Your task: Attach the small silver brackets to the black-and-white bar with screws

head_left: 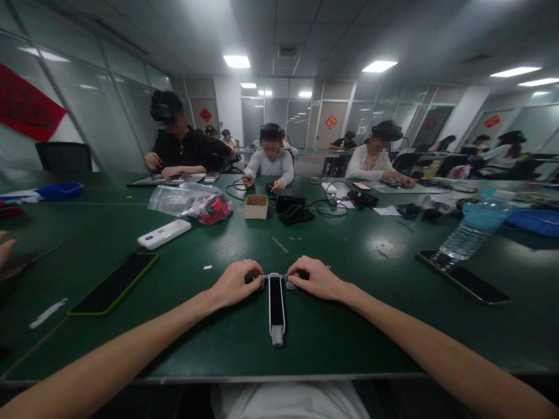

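Note:
A slim white-framed device with a long black face (276, 302) lies on the green table in front of me, its pale grey end towards me. At its far end a thin crosspiece reaches out to both sides. My left hand (239, 281) pinches around the left end of that crosspiece, thumb and fingers together. On the other side my right hand (315, 278) pinches the right end in the same way. Small greyish pieces show at the fingertips of both hands; their kind is too small to make out.
To the left lie a green-edged phone (114, 285), a white power bank (165, 234) and a plastic bag (187, 203). Ahead stands a small open box (255, 207). At right a water bottle (474, 227) rests by a dark phone (467, 278). Several people sit across the table.

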The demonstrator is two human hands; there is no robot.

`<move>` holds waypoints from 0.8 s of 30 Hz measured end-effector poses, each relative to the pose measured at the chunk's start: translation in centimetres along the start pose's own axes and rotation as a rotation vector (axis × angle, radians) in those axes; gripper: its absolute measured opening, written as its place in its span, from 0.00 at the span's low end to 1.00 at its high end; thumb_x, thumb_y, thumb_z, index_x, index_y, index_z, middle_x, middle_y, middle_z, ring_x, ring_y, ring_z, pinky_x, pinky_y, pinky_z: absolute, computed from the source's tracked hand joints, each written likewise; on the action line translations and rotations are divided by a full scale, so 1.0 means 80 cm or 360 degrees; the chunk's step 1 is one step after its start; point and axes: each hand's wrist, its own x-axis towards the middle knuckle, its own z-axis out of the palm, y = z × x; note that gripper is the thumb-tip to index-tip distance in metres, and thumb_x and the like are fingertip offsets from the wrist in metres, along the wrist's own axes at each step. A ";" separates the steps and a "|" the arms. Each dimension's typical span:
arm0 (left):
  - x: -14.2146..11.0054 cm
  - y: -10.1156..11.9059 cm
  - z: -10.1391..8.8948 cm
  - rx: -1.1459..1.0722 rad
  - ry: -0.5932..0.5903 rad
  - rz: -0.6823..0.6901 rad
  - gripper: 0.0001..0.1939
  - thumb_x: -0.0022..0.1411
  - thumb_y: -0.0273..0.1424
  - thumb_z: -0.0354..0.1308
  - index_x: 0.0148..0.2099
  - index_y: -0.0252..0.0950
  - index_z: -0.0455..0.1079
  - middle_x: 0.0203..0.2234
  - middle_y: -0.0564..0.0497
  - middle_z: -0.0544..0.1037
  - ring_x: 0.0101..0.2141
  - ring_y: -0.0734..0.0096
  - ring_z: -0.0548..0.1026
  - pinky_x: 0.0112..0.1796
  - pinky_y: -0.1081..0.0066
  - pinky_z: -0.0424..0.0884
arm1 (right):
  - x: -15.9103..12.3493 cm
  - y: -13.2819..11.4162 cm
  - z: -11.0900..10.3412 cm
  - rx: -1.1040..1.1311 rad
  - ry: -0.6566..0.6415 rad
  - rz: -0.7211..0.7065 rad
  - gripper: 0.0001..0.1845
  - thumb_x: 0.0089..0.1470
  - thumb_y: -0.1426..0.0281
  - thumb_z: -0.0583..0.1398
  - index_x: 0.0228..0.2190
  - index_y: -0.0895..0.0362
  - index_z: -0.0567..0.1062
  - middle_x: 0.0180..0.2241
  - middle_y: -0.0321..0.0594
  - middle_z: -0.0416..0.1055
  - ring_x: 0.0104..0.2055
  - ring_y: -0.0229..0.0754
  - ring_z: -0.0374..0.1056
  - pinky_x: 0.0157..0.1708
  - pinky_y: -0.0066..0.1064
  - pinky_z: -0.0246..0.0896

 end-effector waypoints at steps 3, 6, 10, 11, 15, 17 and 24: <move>0.000 -0.002 0.001 0.0000 0.0014 0.0009 0.09 0.58 0.32 0.52 0.37 0.34 0.71 0.28 0.51 0.74 0.28 0.71 0.70 0.30 0.73 0.64 | 0.000 0.001 0.000 -0.0017 -0.0003 -0.0039 0.11 0.58 0.64 0.56 0.36 0.56 0.76 0.33 0.39 0.71 0.36 0.39 0.64 0.36 0.32 0.60; 0.000 -0.003 0.002 -0.0009 0.0018 0.0020 0.09 0.58 0.32 0.52 0.37 0.34 0.71 0.28 0.51 0.74 0.28 0.71 0.69 0.30 0.73 0.64 | 0.000 0.005 0.002 -0.0045 -0.0005 -0.0080 0.11 0.59 0.65 0.55 0.37 0.56 0.76 0.35 0.40 0.71 0.38 0.41 0.64 0.38 0.33 0.60; 0.000 -0.005 0.004 -0.0014 0.0018 0.0025 0.09 0.58 0.31 0.52 0.37 0.34 0.71 0.28 0.51 0.74 0.28 0.71 0.69 0.30 0.73 0.64 | 0.000 0.007 0.004 -0.0050 0.0006 -0.0086 0.11 0.60 0.66 0.54 0.38 0.55 0.76 0.37 0.42 0.70 0.40 0.41 0.63 0.39 0.34 0.60; 0.000 -0.006 0.004 -0.0008 0.0021 0.0029 0.08 0.58 0.31 0.52 0.37 0.34 0.71 0.28 0.52 0.74 0.28 0.71 0.69 0.30 0.73 0.64 | 0.000 0.007 0.004 -0.0043 0.0024 -0.0085 0.11 0.59 0.66 0.55 0.38 0.56 0.76 0.37 0.42 0.70 0.40 0.41 0.63 0.39 0.34 0.60; 0.001 -0.010 0.007 0.0001 0.0029 0.0039 0.08 0.58 0.30 0.52 0.37 0.35 0.71 0.28 0.52 0.74 0.27 0.72 0.69 0.30 0.74 0.63 | 0.001 0.004 0.003 -0.0004 0.0096 -0.0077 0.07 0.57 0.68 0.57 0.36 0.58 0.73 0.35 0.41 0.70 0.38 0.40 0.63 0.38 0.32 0.60; 0.001 -0.010 0.008 -0.0004 0.0036 0.0042 0.08 0.58 0.30 0.52 0.37 0.35 0.71 0.28 0.52 0.74 0.27 0.72 0.69 0.30 0.74 0.63 | 0.001 0.003 0.003 -0.0002 0.0103 -0.0077 0.06 0.57 0.69 0.57 0.34 0.58 0.73 0.34 0.40 0.70 0.37 0.40 0.63 0.38 0.32 0.60; 0.000 -0.006 0.005 0.0014 0.0016 0.0030 0.09 0.58 0.31 0.52 0.37 0.35 0.71 0.28 0.52 0.74 0.28 0.71 0.70 0.31 0.73 0.64 | 0.001 0.002 0.001 -0.0012 -0.0005 -0.0104 0.11 0.60 0.67 0.54 0.36 0.57 0.75 0.35 0.41 0.71 0.38 0.40 0.63 0.38 0.33 0.60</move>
